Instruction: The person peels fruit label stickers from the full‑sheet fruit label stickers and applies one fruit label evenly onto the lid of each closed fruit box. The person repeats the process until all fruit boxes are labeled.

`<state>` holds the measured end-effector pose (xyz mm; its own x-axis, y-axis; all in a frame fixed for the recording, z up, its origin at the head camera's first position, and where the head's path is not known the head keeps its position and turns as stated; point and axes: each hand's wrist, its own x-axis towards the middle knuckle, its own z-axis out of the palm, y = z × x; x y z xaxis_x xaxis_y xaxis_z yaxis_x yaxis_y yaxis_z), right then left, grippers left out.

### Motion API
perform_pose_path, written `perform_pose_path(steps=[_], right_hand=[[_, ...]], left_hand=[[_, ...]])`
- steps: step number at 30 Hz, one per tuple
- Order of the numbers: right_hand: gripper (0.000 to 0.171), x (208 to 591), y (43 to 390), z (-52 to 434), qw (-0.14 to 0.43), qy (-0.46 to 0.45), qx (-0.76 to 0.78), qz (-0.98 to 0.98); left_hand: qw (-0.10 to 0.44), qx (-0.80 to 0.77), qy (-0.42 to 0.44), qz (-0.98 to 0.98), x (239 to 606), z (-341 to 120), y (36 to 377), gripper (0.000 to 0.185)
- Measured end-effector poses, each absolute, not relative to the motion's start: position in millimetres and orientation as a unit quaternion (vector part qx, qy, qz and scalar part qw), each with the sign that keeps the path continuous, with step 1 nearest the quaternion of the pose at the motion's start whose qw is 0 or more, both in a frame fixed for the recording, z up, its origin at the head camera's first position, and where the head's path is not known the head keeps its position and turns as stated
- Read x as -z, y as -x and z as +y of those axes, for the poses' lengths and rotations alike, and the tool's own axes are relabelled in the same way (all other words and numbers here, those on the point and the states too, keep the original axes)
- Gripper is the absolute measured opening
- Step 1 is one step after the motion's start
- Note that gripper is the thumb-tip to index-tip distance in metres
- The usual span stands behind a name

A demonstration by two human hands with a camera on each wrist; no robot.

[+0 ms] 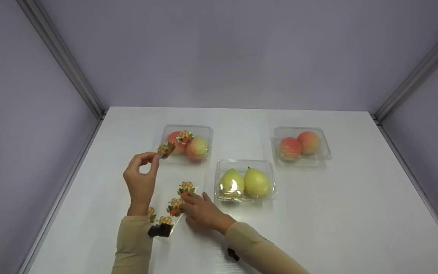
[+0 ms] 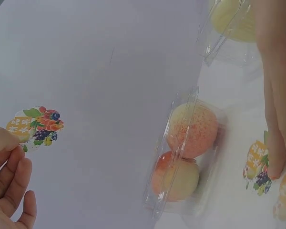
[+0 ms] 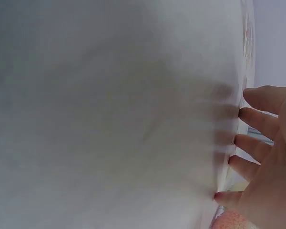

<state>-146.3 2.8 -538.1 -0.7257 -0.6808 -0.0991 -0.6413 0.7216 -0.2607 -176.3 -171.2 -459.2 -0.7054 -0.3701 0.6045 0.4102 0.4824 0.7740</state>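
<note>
My left hand [image 1: 141,180] is raised above the table, pinching a round fruit-picture sticker [image 2: 35,128] by its edge between thumb and forefinger. Fingertips of my right hand [image 1: 205,214] rest on the right edge of a clear sheet bearing several similar stickers [image 1: 175,207]; in the right wrist view those fingers [image 3: 250,143] are spread and nearly straight. Just beyond the held sticker is a clear plastic box [image 1: 207,131] with two peaches [image 1: 197,147]. Another fruit-picture patch [image 1: 184,137] appears over its lid; whether it is stuck there I cannot tell.
A clear box [image 1: 221,164] holding two yellow-green pears [image 1: 257,182] sits right of the sheet. Farther right, another clear box [image 1: 323,142] contains two peaches [image 1: 309,142]. The white table [image 1: 356,213] meets grey walls at its back and sides.
</note>
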Motion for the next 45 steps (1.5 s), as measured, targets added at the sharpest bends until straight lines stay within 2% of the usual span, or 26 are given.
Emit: perform_pose_path(steps=[6,16,24,29,45], right_hand=[[0.035,530.7,142.7,0.2,0.106,0.294,0.081,0.946],[0.054,537.7,145.3,-2.0,0.104,0.227,0.126,0.960],[0.043,529.2,147.7,6.0,0.082,0.242,0.248,0.934],[0.039,520.9,147.7,11.1,0.103,0.246,0.325,0.907],[0.019,489.8,150.6,36.6,0.070,0.236,0.485,0.839]], left_hand=[[0.378,0.514,0.013,-0.770,459.0,-169.2,176.8,0.009],[0.362,0.516,0.023,-0.776,461.0,-163.7,175.6,0.009],[0.324,0.526,0.020,-0.786,465.0,-160.2,174.9,0.012],[0.298,0.530,0.010,-0.794,467.7,-156.8,173.4,0.014],[0.289,0.526,0.027,-0.799,473.8,-147.9,176.0,0.012]])
